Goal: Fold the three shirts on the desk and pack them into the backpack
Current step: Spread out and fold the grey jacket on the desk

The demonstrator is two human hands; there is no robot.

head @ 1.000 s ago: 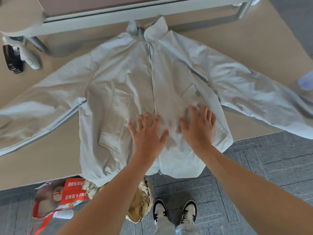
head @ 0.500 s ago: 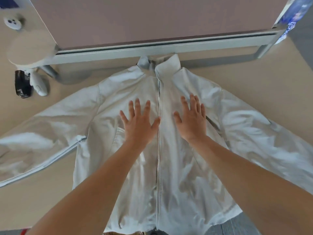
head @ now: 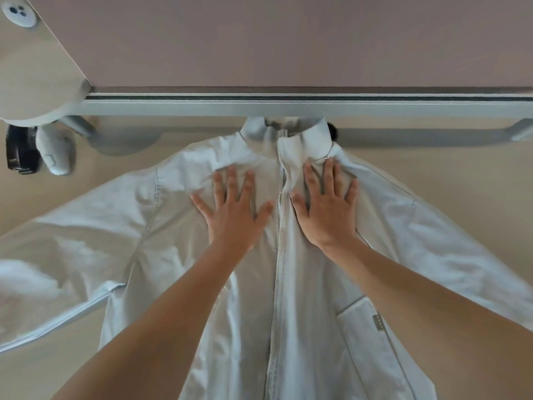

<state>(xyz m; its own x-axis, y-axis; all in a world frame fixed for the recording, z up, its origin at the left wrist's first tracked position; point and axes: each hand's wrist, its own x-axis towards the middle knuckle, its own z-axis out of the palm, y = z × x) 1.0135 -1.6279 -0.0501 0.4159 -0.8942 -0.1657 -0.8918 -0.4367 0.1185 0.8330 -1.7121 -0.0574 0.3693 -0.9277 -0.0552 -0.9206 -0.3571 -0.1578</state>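
Both hands — left hand [head: 233,215], right hand [head: 327,209] — press spread fingers on the pale grey zip-front shirt [head: 291,284], smoothing; next, I judge, fold the sleeves lying outside the fingertips.

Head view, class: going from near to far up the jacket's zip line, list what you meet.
Jacket front with its zip → left hand and right hand, flat on the chest either side of the zip → collar → grey partition rail → brown panel.

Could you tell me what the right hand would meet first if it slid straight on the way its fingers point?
Most likely the jacket's collar: the right hand lies flat on the jacket, fingertips just short of it. Beyond stands the desk divider.
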